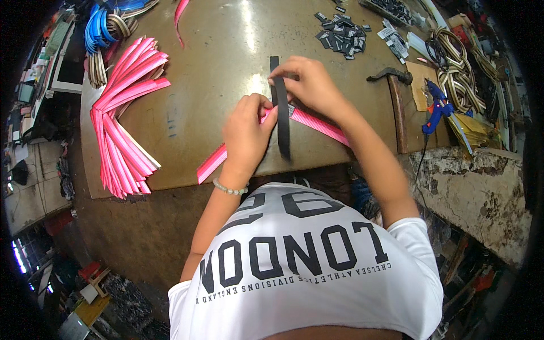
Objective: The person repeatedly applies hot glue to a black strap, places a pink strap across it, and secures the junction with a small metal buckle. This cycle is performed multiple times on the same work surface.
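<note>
On the worktop (209, 68), at left, a bundle of pink straps (110, 141), done or waiting: cannot tell. Near the front edge, a pink strap (320, 126) crossed by a black strap (283, 124), seemingly mid-work. Pinched in left hand (246, 127), pink; in right hand (311, 82), black. Beyond, tags (341, 37).

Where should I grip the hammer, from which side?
Probably mid-handle, from the near side: the hammer lies with its head at the far end, its long, slim brown handle running toward the table's near edge.
</note>
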